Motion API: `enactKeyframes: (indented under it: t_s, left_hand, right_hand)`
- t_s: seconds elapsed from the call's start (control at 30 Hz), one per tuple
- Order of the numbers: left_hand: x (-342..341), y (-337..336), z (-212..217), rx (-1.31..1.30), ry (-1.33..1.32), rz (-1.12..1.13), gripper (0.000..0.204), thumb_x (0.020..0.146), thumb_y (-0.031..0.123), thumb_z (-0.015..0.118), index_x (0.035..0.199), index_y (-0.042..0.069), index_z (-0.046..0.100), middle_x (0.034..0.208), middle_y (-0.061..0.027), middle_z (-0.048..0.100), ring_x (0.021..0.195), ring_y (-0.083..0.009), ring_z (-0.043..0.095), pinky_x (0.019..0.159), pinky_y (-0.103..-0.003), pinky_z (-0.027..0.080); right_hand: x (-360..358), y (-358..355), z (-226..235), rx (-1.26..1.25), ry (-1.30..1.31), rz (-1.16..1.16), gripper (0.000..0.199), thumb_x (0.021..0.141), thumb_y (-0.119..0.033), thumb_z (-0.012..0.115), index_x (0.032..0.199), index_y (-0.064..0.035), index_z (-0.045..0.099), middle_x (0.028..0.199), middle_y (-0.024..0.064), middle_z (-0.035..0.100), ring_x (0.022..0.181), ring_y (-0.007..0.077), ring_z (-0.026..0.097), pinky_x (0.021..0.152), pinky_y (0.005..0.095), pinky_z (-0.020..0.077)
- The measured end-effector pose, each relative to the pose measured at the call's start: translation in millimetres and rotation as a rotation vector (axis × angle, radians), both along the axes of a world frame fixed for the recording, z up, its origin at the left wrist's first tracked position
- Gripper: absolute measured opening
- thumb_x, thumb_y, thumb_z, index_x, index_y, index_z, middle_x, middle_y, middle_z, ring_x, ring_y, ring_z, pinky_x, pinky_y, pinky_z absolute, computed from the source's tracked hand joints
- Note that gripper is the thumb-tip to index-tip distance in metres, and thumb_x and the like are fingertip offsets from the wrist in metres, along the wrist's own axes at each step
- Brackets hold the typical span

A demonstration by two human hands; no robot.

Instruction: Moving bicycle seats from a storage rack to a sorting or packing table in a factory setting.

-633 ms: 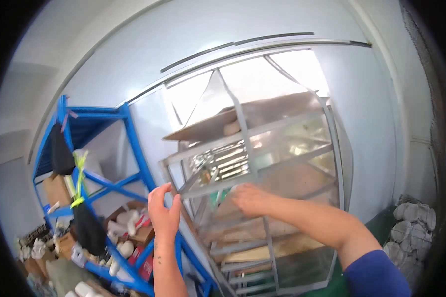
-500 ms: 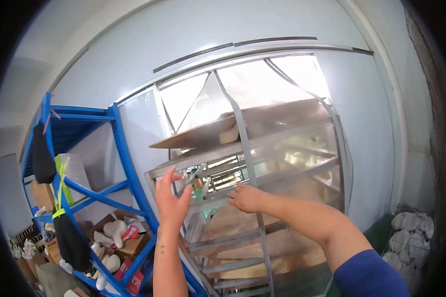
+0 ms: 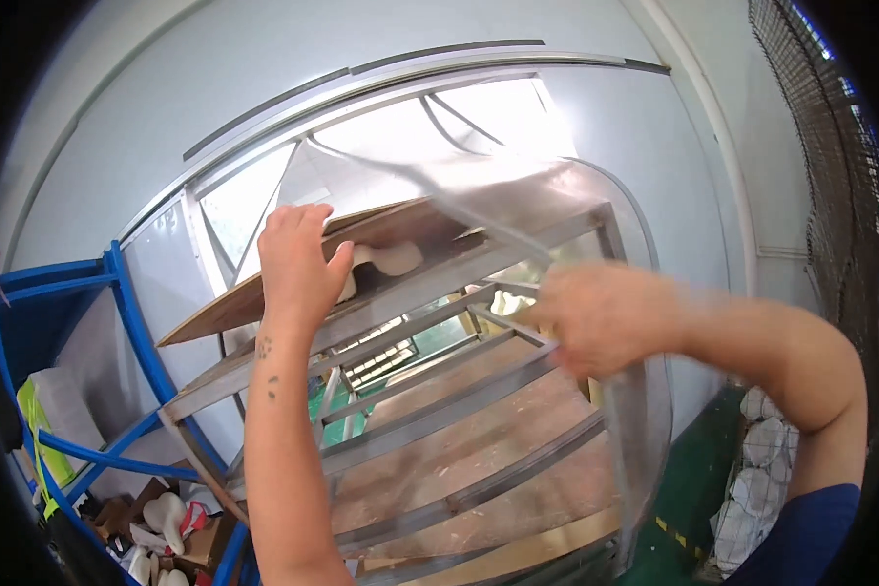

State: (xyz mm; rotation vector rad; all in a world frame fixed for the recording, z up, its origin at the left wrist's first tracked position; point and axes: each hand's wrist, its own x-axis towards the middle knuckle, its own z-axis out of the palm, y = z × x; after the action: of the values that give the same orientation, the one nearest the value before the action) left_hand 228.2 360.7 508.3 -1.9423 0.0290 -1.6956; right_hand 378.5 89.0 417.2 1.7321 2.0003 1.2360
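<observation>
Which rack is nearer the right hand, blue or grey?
The grey metal rack: the right hand is in front of it; the blue rack stands farther left.

A grey metal rack [image 3: 449, 413] bears a brown wooden board [image 3: 220, 314] on top, a pale curved piece [image 3: 396, 260] at the board's edge, and a brown panel [image 3: 513, 427] lower down.

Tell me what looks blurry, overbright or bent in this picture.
Head view: the person's bare right hand is smeared, the bare left hand much crisper; head view: the bright opening behind the grey metal rack glares nearly white; head view: the long grey metal rail above bows with fisheye distortion, and the corners fall to black.
</observation>
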Motion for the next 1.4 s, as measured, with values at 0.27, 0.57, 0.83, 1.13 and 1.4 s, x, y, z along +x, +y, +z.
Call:
enactKeyframes:
  t_s: [0.27,0.57,0.83,1.13,1.4]
  left_hand:
    - [97,-36,25,-0.069,0.263,0.389,0.034,0.079,0.026,0.066,0.108,0.008,0.06,0.103,-0.011,0.064,0.106,-0.0288,0.054,0.094,-0.049,0.037]
    - [121,16,25,-0.063,0.232,0.506,0.018,0.079,0.007,0.054,0.095,0.009,0.062,0.087,-0.0111,0.066,0.081,-0.0293,0.063,0.077,-0.043,0.044]
    - [122,17,27,-0.001,0.212,0.387,0.022,0.076,0.001,0.053,0.095,0.007,0.064,0.081,-0.016,0.066,0.075,-0.0347,0.062,0.074,-0.044,0.046]
    - [132,0,26,-0.126,0.163,0.371,0.017,0.076,0.001,0.054,0.09,0.002,0.064,0.084,-0.0185,0.065,0.08,-0.0378,0.061,0.073,-0.042,0.047]
    - [112,8,28,-0.349,0.174,0.451,0.021,0.081,0.004,0.053,0.1,0.002,0.063,0.092,-0.0161,0.066,0.087,-0.0296,0.063,0.079,-0.033,0.047]
  right_hand:
    - [150,-70,101,0.274,-0.23,-0.432,0.011,0.068,-0.014,0.063,0.061,-0.005,0.063,0.087,0.0074,0.06,0.09,0.0238,0.055,0.084,0.0336,0.0437]
    - [335,-70,140,0.659,-0.343,-0.481,0.012,0.072,-0.012,0.059,0.065,-0.0087,0.068,0.088,0.0051,0.061,0.093,0.0225,0.054,0.09,0.0353,0.0397]
    - [433,81,17,0.42,0.663,0.564,0.019,0.083,-0.018,0.049,0.097,-0.011,0.061,0.103,0.0029,0.059,0.096,0.0233,0.053,0.084,0.0395,0.0417]
    - [460,149,17,0.099,0.12,-0.135,0.022,0.085,-0.022,0.048,0.097,-0.0115,0.063,0.114,0.005,0.058,0.115,0.0216,0.048,0.096,0.0372,0.0398]
    - [531,101,60,0.242,0.905,0.111,0.021,0.083,-0.019,0.048,0.085,-0.0067,0.065,0.075,0.0202,0.058,0.072,0.0316,0.058,0.069,0.0415,0.0452]
